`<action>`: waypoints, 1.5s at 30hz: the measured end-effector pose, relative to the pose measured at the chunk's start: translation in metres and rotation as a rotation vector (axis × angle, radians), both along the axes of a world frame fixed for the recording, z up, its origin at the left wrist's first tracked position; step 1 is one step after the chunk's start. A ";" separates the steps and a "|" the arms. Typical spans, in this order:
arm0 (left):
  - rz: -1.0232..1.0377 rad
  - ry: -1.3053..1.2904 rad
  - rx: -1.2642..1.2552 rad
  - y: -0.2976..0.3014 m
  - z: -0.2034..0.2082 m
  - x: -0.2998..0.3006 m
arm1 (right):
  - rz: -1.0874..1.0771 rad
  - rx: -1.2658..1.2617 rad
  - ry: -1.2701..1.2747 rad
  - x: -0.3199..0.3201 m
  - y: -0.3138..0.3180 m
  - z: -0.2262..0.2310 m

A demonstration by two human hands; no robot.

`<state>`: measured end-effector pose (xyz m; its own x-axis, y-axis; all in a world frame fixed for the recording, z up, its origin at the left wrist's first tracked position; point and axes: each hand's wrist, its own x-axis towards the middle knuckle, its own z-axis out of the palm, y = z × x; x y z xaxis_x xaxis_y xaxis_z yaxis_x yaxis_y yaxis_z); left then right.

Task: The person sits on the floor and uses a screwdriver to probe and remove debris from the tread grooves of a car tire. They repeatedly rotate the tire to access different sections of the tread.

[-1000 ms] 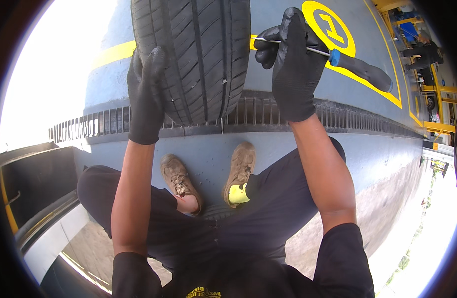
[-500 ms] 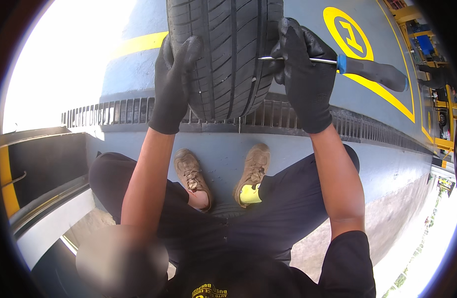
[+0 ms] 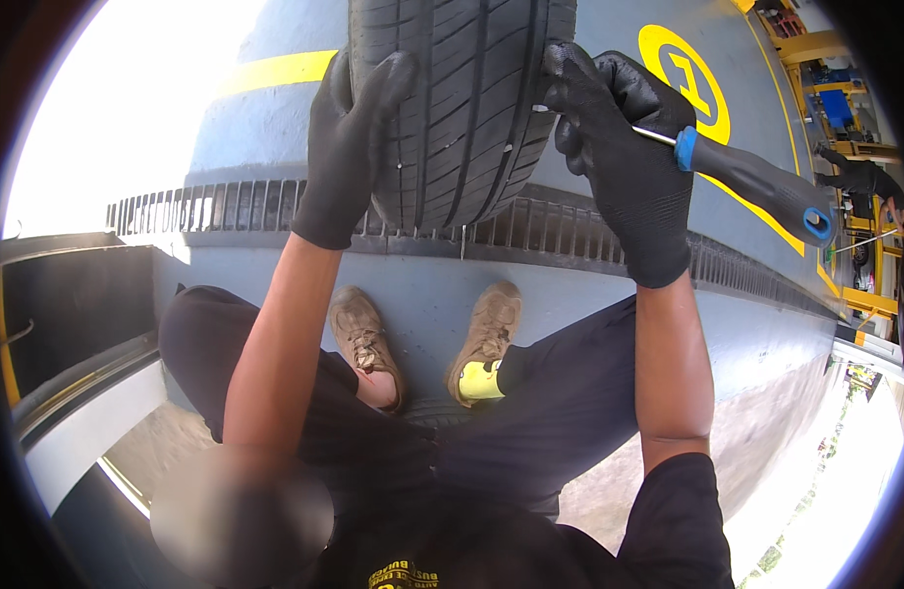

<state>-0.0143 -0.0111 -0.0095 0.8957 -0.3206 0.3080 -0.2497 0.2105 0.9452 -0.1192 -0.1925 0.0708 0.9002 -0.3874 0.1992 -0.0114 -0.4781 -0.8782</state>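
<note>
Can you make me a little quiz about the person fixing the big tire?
1. True or false: the left hand rests flat on the tire tread.
2. What does the right hand hold? A) a hammer B) a screwdriver with a black handle and blue trim C) a paintbrush
3. Fill in: the drain grate runs across the floor just behind the ____.

Key
1. True. The gloved palm and fingers lie on the tread.
2. B. Its thin metal shaft points into the tread at the tire's right edge.
3. Tire. It stands upright in front of the person's brown shoes.
</note>
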 end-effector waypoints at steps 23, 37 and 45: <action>-0.075 -0.855 0.279 -0.029 0.099 -0.002 | 0.212 0.128 -0.085 0.004 0.005 0.038; -0.090 -1.036 0.156 -0.048 0.068 0.012 | -0.014 -0.344 -0.721 0.038 0.030 0.024; 0.147 -1.164 0.252 -0.041 0.065 0.011 | 0.006 -0.250 -0.637 0.059 0.013 0.023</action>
<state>-0.0036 -0.0524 0.0558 0.1545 -0.4058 0.9008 -0.9879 -0.0500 0.1469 -0.0600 -0.1791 0.0935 0.5800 -0.2559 0.7734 0.4742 -0.6658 -0.5760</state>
